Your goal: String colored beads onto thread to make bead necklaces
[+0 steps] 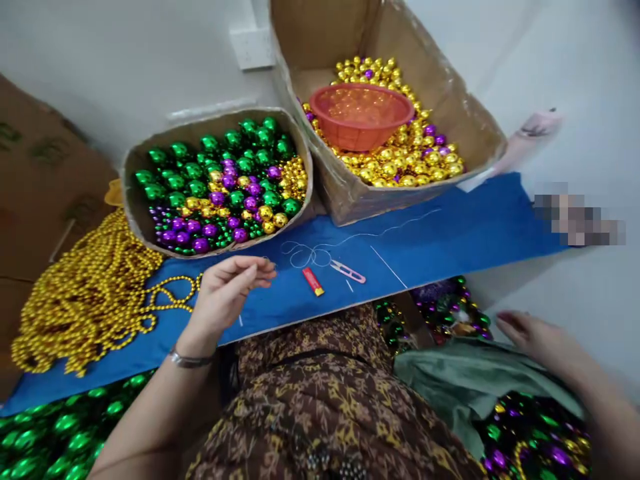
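Note:
My left hand (227, 293) hovers over the blue board (450, 233), its thumb and forefinger pinched together on something thin that I cannot make out. Just right of the fingertips a white thread (310, 253) lies in loops on the board. Beside the thread lie a small red and yellow stick (313, 281) and pink thread snips (349, 271). My right hand (530, 333) lies low at the right with its fingers stretched out flat, resting on a green cloth bag (465, 380) with nothing in it.
A cardboard box (131, 200) of green, purple and gold balls stands behind the board. A larger box (475, 127) holds gold beads and an orange basket (360, 113). Gold bead strands (90, 287) pile at the left. Green beads (50, 433) and mixed beads (540, 440) lie below.

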Available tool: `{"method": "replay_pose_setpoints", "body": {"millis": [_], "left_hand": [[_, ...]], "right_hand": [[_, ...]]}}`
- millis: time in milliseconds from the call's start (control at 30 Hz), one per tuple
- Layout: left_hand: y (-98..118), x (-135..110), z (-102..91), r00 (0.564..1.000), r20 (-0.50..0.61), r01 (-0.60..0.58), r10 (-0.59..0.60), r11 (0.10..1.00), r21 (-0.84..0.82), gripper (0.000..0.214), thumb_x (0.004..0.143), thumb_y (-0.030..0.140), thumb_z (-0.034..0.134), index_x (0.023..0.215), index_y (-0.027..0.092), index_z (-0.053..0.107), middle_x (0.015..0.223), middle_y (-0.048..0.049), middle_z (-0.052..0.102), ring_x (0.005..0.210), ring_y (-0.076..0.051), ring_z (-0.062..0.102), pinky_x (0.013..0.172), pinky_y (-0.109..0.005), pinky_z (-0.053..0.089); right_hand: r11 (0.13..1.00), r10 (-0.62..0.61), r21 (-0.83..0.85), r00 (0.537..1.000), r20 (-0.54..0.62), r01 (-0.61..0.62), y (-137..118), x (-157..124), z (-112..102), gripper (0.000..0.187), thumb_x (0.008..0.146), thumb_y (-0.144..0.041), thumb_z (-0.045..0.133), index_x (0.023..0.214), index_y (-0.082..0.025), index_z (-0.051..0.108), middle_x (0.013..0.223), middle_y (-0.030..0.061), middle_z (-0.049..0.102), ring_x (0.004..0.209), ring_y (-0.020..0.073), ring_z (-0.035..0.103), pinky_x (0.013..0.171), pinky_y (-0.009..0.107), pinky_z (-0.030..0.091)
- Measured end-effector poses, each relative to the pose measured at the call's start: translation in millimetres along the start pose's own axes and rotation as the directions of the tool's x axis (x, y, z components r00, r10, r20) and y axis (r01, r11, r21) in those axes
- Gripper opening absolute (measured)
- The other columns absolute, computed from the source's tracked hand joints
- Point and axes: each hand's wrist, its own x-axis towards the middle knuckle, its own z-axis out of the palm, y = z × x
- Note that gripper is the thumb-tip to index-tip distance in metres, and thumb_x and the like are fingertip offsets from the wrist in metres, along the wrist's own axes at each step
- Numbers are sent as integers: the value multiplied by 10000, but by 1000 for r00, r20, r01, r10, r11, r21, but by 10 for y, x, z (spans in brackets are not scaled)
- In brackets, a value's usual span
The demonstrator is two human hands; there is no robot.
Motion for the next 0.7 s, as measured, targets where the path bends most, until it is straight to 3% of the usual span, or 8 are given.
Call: {"method": "replay_pose_setpoints", "body": {"millis": [67,167,267,333,367,467,567,700], "left_hand": [[-74,-112,-50,999,6,52,-52,997,-51,164,737,278,766,855,167,744,849,-86,758,781,-212,728,657,-285,607],[-143,-257,-93,994,9,109,-108,986,-123,195,712,308,785,847,173,742,840,-91,759,763,-223,728,647,-305,605],[-189,-362,-95,990,10,138,-138,976,-171,209,709,341,787,832,179,738,836,-91,757,738,-228,726,632,-320,601],[-230,-412,-89,987,44,158,-153,969,-191,212,712,352,785,823,177,738,829,-91,754,725,-227,723,632,-323,596],[-254,-431,-91,984,73,173,-161,964,-200,213,716,354,782,825,175,738,827,-93,752,722,-226,722,636,-324,594],[-331,-469,-143,955,210,248,-211,954,-169,243,751,365,751,893,168,741,880,-115,749,754,-232,721,664,-331,586],[-391,-451,-334,923,280,264,-263,964,36,275,789,357,712,990,171,730,1054,-140,726,873,-246,712,724,-334,574],[-493,-271,-849,992,-63,127,-110,886,446,264,837,370,632,993,173,711,976,-99,735,837,-211,690,696,-295,539]], "right_hand": [[979,-191,90,973,132,180,-484,242,58,170,911,-335,530,876,-262,680,946,78,713,832,233,679,706,351,542],[792,-537,406,837,107,456,-1581,455,244,271,928,-376,480,1095,-243,647,1096,80,694,959,219,669,870,374,521],[523,-746,716,655,122,462,-2627,423,518,514,901,-396,531,1386,-252,442,1319,119,572,802,147,671,783,338,548],[351,-859,864,491,144,361,-3071,348,681,654,866,-386,576,1455,-258,324,1432,149,453,798,121,663,741,301,548],[295,-894,902,424,144,316,-3195,318,732,568,875,-392,561,1398,-236,403,1357,134,524,811,123,658,732,287,540],[326,-920,913,306,246,245,-3182,301,692,317,962,-413,405,987,-174,613,819,32,664,691,117,618,663,249,499],[528,-837,813,310,451,244,-2709,373,432,396,987,-435,331,809,-183,578,645,-7,588,578,109,572,594,230,461],[762,-630,467,342,698,449,-1800,450,238,423,971,-432,326,722,-228,602,664,26,648,611,162,622,603,268,468]]}}
